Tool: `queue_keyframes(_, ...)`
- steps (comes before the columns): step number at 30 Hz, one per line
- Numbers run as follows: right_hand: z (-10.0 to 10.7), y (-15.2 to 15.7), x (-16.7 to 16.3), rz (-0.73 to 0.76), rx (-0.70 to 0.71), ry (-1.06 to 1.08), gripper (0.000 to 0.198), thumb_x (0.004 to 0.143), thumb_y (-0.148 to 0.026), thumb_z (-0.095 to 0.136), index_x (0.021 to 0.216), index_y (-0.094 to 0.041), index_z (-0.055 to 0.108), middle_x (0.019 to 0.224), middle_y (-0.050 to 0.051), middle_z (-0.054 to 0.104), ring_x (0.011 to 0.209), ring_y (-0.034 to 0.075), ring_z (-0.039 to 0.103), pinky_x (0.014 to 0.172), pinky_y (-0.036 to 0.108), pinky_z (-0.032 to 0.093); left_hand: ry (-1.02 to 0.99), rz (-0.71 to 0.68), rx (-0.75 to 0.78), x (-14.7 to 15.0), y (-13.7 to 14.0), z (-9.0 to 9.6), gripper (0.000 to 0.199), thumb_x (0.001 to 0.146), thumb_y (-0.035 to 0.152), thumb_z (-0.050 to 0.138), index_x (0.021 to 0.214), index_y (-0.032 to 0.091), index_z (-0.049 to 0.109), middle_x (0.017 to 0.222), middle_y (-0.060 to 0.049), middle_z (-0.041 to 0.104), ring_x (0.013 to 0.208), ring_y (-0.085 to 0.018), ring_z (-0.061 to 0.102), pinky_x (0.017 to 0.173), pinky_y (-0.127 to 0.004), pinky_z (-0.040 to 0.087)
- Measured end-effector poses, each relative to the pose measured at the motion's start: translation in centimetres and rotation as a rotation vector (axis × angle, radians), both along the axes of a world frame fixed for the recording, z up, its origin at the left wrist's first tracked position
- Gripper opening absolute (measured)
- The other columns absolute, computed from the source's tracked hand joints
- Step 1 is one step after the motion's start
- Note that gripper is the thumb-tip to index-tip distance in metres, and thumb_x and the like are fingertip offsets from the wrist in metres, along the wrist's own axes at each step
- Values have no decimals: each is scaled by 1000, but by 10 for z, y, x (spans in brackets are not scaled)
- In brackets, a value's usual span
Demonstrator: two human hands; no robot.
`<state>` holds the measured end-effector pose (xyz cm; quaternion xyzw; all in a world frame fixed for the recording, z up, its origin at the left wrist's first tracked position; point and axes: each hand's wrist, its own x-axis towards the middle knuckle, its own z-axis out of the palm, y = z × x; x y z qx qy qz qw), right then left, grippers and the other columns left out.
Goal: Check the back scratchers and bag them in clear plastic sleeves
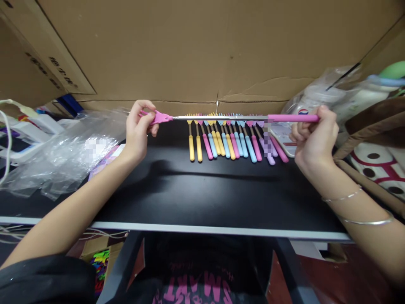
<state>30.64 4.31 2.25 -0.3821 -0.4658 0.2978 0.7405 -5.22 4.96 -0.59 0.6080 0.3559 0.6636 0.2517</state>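
A pink telescopic back scratcher is stretched out level above the desk, its silver rod drawn long. My left hand pinches the pink claw-shaped head between thumb and fingers. At the other end, my right hand is closed around the tip of the pink handle. Behind and below the rod lies a row of several shorter back scratchers in yellow, pink, blue and purple. Their heads point to the back and their handles towards me. The rod covers part of those heads.
Clear plastic bags lie on the black desk at left. A phone-like white-edged object, a bagged cup and a brown fabric basket are at right. Cardboard walls the back. Below left, a box holds colourful pieces.
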Motion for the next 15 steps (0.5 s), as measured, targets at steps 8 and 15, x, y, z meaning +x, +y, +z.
queue_keyframes(8, -19, 10, 0, 43, 12, -7, 34, 85, -29, 54, 56, -24, 37, 38, -9, 27, 32, 8, 20, 35, 25, 14, 46, 122, 65, 8, -5, -13, 27, 90, 47, 60, 92, 23, 48, 53, 8, 39, 43, -7, 37, 45, -24, 32)
queue_keyframes(15, -32, -3, -13, 338, -185, -412, 45, 86, -58, 55, 61, -22, 46, 42, -7, 38, 36, 9, 35, 37, 23, 29, 305, -225, -31, 36, -33, -16, 27, 93, 41, 56, 104, 23, 39, 62, 6, 53, 51, -10, 51, 51, -24, 40)
